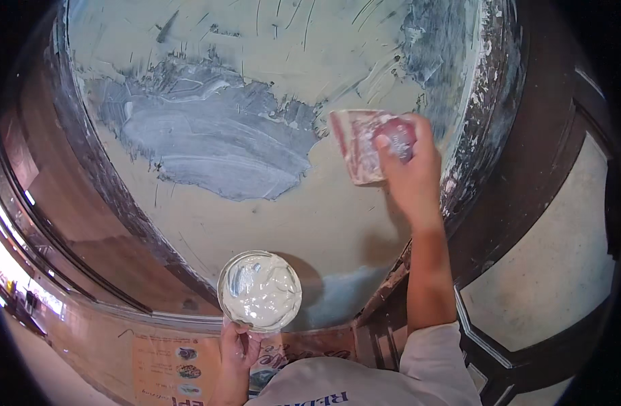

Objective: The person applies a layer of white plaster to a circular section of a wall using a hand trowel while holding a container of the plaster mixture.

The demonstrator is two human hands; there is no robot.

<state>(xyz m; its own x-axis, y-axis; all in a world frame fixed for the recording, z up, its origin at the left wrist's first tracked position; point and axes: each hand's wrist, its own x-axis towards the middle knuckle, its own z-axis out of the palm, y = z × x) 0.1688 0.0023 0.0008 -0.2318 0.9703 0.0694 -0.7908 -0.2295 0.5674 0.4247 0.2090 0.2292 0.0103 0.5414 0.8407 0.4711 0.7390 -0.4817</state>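
Observation:
My left hand [238,346] grips a round white tub [223,300] by its near edge. Glossy off-white putty [273,296] fills it, smeared up to the rim. My right hand [416,177] is closed around the handle of a wide putty spreader [354,150], reddish and coated with pale smears. The spreader's broad edge points left, over a large panel [303,233] covered in cream filler; whether it touches the surface I cannot tell. Left of the spreader, a ragged-edged grey patch [212,145] carries thin, pale streaks.
Worn, flaking paint lines the panel's right edge [483,108]. Brown framing with a pale inset panel [547,257] stands at the right. Dark brown, glossy woodwork [83,210] curves along the left. An orange printed sheet [165,365] lies low behind my left arm.

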